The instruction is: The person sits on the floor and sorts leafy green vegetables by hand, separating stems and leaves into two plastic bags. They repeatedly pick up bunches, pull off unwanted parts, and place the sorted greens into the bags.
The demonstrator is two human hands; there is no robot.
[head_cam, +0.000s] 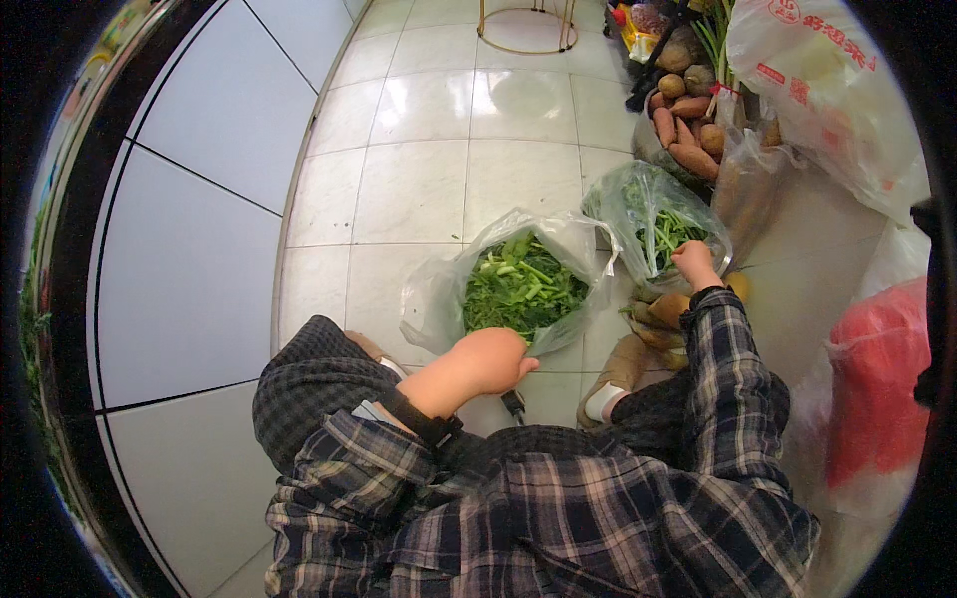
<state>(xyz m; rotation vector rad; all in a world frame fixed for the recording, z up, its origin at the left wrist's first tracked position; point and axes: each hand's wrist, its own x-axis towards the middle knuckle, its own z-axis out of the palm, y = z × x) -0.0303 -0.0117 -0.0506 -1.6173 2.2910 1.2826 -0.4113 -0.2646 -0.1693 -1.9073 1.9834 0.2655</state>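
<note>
A clear plastic bag (pixel 430 299) stands wide open on the tiled floor, filled with chopped leafy greens (pixel 523 284). My left hand (pixel 490 361) is at this bag's near edge, its fingers curled and mostly hidden from view; whether it grips anything does not show. To the right, a second clear plastic bag (pixel 617 198) holds green stems and leaves (pixel 669 232). Over its near right side is my right hand (pixel 694 261), fingers bent in at the stems; the fingertips are hard to make out, so a hold on a stem cannot be confirmed.
Brownish vegetables (pixel 668 309) lie by my right foot. Sweet potatoes (pixel 694 159) and round roots fill a bag at the upper right, beside a large white printed bag (pixel 822 97). A red bag (pixel 878 381) is far right, white cabinet panels (pixel 187 276) left, a metal-legged stand (pixel 523 51) ahead.
</note>
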